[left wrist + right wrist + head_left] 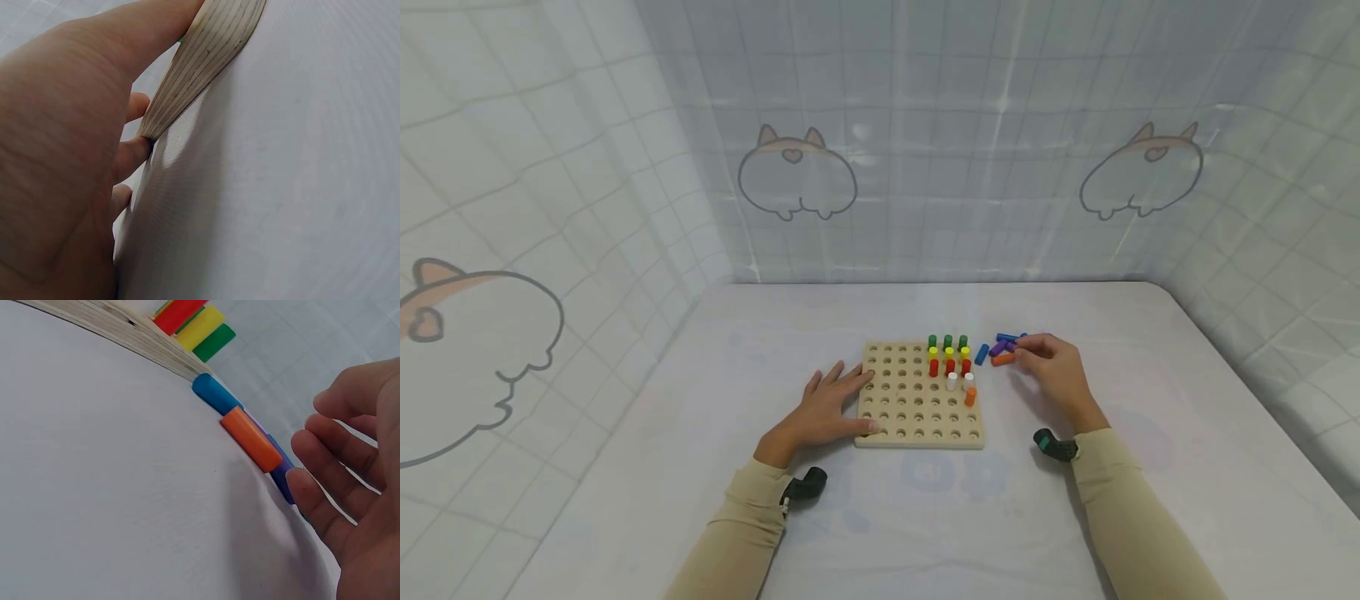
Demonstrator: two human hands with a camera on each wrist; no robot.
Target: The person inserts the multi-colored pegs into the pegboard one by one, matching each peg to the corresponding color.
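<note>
walls: white grid sheets [1000, 125] | cat drawings [796, 171] | table: white [625, 467]

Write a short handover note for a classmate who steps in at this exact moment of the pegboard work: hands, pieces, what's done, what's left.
Left hand: flat, fingers straight, steadying the pegboard at its left edge.
Right hand: open, fingers at the loose pegs; nothing gripped.
Loose pegs right of the board: orange peg, blue peg, purple and more blue behind.
Done: green, yellow and red rows of three, two white pegs and one orange standing in the board's upper right.
Left: the loose pegs; most holes unfilled.
</note>
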